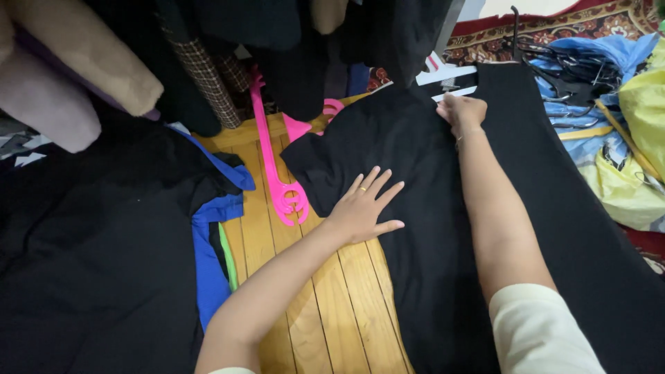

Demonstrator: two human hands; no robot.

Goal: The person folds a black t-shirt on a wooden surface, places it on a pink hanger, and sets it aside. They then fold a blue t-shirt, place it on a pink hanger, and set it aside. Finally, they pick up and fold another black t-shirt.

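Lying flat, black garment (long axis near-to-far), hands pressing it.

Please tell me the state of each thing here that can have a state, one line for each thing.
black garment: spread flat on the wood floor
left hand: open, palm pressed on the garment
right hand: closed, pinching the garment's top edge
pink hanger: lying on the floor, empty
black hangers: piled, empty

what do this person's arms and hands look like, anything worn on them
Both forearms are bare. The right arm has a short cream sleeve at the upper arm. The left hand wears a thin gold ring on one finger. The right hand shows no clear jewellery.
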